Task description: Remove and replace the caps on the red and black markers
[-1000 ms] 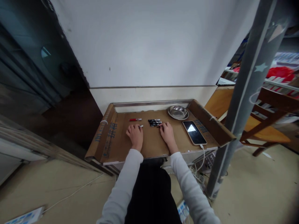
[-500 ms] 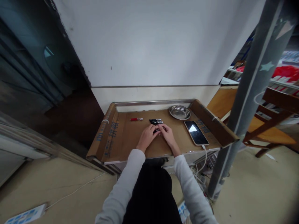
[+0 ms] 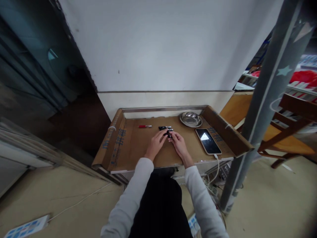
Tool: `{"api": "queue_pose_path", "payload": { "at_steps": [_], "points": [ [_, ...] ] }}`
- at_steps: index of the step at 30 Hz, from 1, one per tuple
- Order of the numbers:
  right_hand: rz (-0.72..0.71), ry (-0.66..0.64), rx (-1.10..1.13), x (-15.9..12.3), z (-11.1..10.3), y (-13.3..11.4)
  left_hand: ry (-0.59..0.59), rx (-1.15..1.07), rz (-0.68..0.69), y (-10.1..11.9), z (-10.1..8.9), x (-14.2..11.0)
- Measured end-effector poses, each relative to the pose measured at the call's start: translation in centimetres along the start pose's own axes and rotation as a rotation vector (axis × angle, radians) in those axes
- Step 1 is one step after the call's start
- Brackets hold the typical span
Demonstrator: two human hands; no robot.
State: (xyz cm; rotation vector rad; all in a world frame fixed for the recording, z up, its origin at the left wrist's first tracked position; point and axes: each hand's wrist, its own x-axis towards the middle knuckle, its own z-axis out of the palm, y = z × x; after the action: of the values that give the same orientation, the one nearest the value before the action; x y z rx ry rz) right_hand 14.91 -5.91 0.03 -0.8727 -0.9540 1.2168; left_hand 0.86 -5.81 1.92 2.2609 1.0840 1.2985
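Note:
My left hand (image 3: 156,143) and my right hand (image 3: 179,144) meet near the middle of the cardboard-lined table (image 3: 138,148). Between their fingertips is a small black piece (image 3: 169,135), pinched from both sides; its kind is too small to make out. Just beyond the fingers lies a short black stick with a silvery end (image 3: 164,127), with another similar one partly hidden behind the hands. Farther left rests a short red stick with a pale, shiny end (image 3: 144,126), apart from both hands.
At the back right stands a round metal dish (image 3: 191,119). A phone (image 3: 208,141) with a white cable (image 3: 218,168) lies to the right. Raised cardboard sides (image 3: 225,130) border the table. Beyond are a grey post (image 3: 262,105) and a wooden chair (image 3: 289,132).
My fingertips have parted slightly and tilted up, so more of the black piece between them shows. The red stick, dish and phone have stayed in place.

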Motion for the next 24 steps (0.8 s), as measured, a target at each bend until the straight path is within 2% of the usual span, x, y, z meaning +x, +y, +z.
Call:
{"api": "queue_pose_path", "payload": {
  "at_steps": [4,9,14,19,24],
  "points": [
    [0.039,-0.018,0.047,0.01,-0.04,0.09,-0.034,-0.009,-0.053,-0.07,0.07,0.00],
    [0.070,0.016,0.092,0.10,-0.24,0.27,-0.029,-0.023,-0.057,-0.19,0.09,0.01],
    [0.083,0.053,0.134,0.10,-0.27,0.11,0.119,-0.076,-0.114,-0.55,0.30,-0.17],
    [0.092,0.033,0.154,0.00,-0.19,-0.04,0.200,-0.123,-0.043,-0.95,0.47,-0.21],
    [0.088,-0.004,0.149,0.03,-0.32,0.15,0.150,-0.080,0.024,-0.76,0.38,-0.08]
  ]
}}
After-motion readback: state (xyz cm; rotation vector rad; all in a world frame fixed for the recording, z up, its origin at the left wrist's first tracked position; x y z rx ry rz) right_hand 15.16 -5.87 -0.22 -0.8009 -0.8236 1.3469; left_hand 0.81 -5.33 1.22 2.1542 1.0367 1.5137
